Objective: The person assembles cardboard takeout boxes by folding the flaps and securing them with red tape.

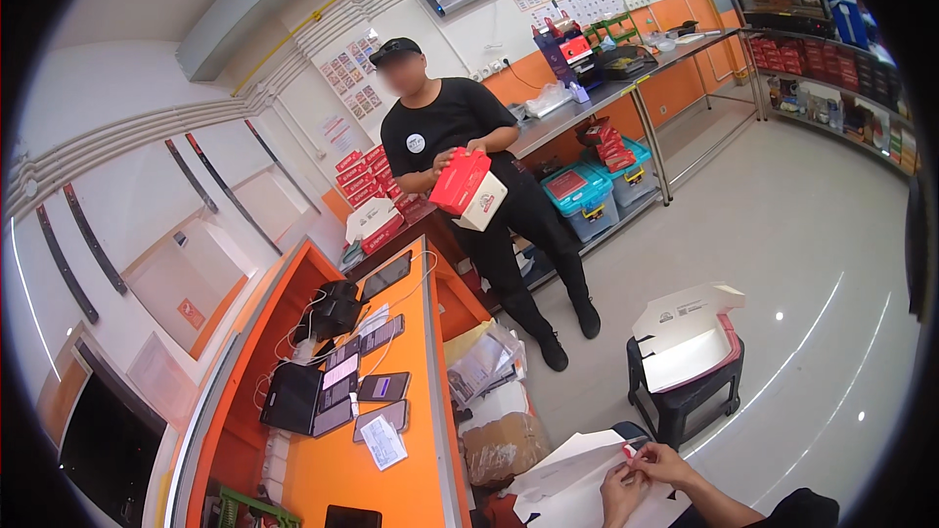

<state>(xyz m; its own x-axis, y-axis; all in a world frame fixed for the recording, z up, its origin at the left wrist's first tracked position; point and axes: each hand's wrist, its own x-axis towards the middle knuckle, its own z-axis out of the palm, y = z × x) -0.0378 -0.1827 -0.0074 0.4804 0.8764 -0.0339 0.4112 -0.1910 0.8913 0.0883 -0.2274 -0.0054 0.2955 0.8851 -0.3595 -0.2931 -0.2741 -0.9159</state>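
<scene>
At the lower edge lies a partly folded cardboard box (pixel 562 477), white inside, with a small red part showing by my fingers. My left hand (pixel 623 494) is closed on its edge. Just right of it, my right hand (pixel 663 466) pinches the same box near the red part, and the two hands almost touch. Another opened box (pixel 690 337), white inside with a red side, sits on a black stool (pixel 675 411) beyond my hands. Across from me a person in black (pixel 445 117) holds a red and cream box (pixel 469 188) with both hands.
On my left stands an orange counter (pixel 421 464) with several phones, a tablet (pixel 386 276) and cables. A brown carton (pixel 504 445) and plastic packets lie beside it. Stacked red boxes (pixel 362 176), a steel table (pixel 577 110) and lidded tubs (pixel 587 200) stand behind.
</scene>
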